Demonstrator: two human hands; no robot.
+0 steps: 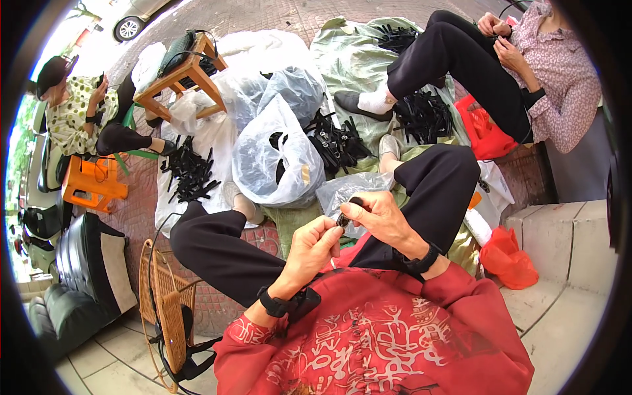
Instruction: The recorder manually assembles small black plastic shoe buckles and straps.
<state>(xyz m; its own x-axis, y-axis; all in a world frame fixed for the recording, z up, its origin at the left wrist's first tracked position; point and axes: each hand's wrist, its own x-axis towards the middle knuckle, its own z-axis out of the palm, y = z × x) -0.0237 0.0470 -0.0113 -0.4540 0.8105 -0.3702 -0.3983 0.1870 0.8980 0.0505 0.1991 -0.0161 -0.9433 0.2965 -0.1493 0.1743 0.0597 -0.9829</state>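
Seated over a street-side work spread, a person in a red patterned top point(382, 336) and black trousers point(444, 191) works a small black piece point(343, 220) in front of the lap, between the knees. The left hand point(311, 243) pinches it between thumb and fingers, while the right hand point(380, 220) grips its upper part from the other side, fingertips nearly meeting; its exact form is too small to tell. Dark bands point(276, 303) circle both wrists. Just beyond the hands lies a clear plastic bag point(349, 189), and past it a large whitish plastic bag point(253, 161) stands open with dark contents showing. Beside that bag sits a heap of black straps point(337, 143); a second pile point(189, 172) rests to the left on a white sheet point(168, 214), and a third pile point(424, 117) lies to the right, near a co-worker's shoe point(362, 105). That co-worker, in a patterned blouse point(567, 92), brings both hands together around a small dark object. At far left, another person in a spotted top point(69, 122) holds up a dark object point(101, 80) near an orange plastic stool point(92, 187). A wooden stool point(212, 92), a wicker chair point(161, 306) and a red bag point(508, 260) stand around the group.
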